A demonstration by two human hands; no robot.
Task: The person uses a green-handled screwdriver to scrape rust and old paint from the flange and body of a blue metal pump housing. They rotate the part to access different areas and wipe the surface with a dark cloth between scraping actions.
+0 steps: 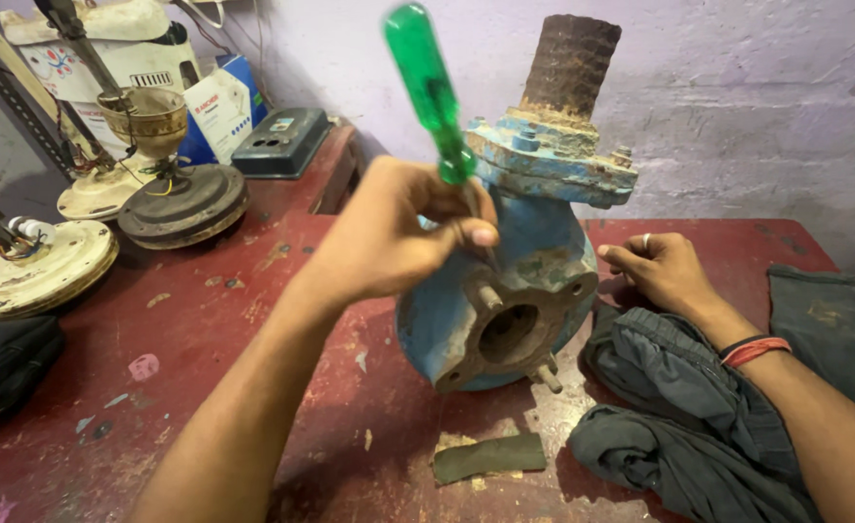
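We find the left hand (pixel 389 232) closed in a full fist around the lower shaft end of a screwdriver with a green translucent handle (pixel 427 92); the handle stands tilted above the fist, and the tip is hidden between the fingers and the casting. The right hand (pixel 665 269) lies open and flat, holding nothing, its fingertips against the right flank of the blue pump housing (pixel 447 320).

The housing stands near the middle of the red workbench (pixel 253 291), its round flanged opening facing us with 2 studs visible, and a rusted pipe stub (pixel 571 66) rising from the top flange. We judge it a heavy, rigid cast piece with rough, corroded paint, unlikely to slip; the flange rims and the body's flanks offer the firmest hold.

A grey cloth (pixel 679 416) lies just right of it, a dark gasket scrap (pixel 490 457) in front. Ceiling-fan parts (pixel 35 266) sit well apart at the left.
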